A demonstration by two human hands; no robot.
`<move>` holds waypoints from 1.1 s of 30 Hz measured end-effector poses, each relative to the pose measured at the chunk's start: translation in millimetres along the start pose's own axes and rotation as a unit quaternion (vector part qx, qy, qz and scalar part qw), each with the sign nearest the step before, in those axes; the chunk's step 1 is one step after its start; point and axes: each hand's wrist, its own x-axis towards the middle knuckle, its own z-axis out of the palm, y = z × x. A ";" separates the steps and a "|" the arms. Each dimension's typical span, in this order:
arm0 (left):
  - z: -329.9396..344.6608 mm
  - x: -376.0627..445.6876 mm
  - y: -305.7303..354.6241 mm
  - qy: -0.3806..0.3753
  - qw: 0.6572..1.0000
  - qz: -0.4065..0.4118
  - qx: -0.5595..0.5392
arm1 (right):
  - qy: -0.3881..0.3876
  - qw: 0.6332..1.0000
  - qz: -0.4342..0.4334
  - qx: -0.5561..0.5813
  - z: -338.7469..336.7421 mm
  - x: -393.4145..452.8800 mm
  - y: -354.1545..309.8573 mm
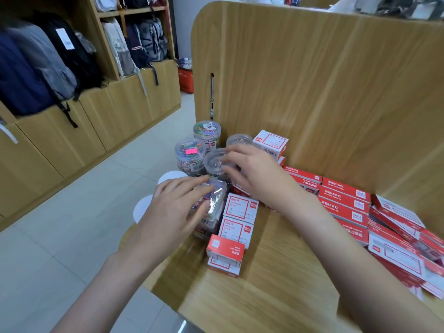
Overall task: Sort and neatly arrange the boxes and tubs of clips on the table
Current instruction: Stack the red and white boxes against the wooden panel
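Nearest, a red box (225, 257) tipped on its side on the table (264, 296), touching the two white boxes (239, 218) just behind. Best stood up later and lined with those two.

Left hand (175, 212) next, fingers curled round a clear flat tub (213, 207) full of bright clips, close by the table's left edge. Right hand (252, 169) a bit further, fingertips (225, 161) bent over the lid of a round tub (216, 162), looks like a light grip.

To do well here: hold the flat tub firm, not too hard, thin plastic. Slide, not lift high, so nothing drops off the edge. Keep the round tub straight up and steady, since other round tubs (192, 155) stand touching it. Tubs with tubs, boxes with boxes.

Off to the right, long red boxes (343, 198) in rows, some tilted and messy near the edge.

Furthest, one white box (271, 143) up on others by the wooden wall (312, 80).
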 end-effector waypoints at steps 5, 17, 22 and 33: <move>-15.7 -20.1 18.8 0.060 0.996 -0.039 -0.057 | 0.093 0.991 0.057 0.075 -24.0 -37.8 -6.9; 15.1 -95.5 25.7 -0.080 0.967 -0.105 -0.217 | -0.061 0.986 0.114 0.101 30.5 -119.2 -38.6; 32.5 -90.7 29.8 -0.077 0.944 -0.159 -0.279 | -0.035 0.989 0.122 0.077 42.9 -123.5 -41.5; 53.1 -87.1 47.9 -0.100 0.945 -0.068 -0.303 | -0.038 0.980 0.141 0.132 24.4 -149.0 -26.7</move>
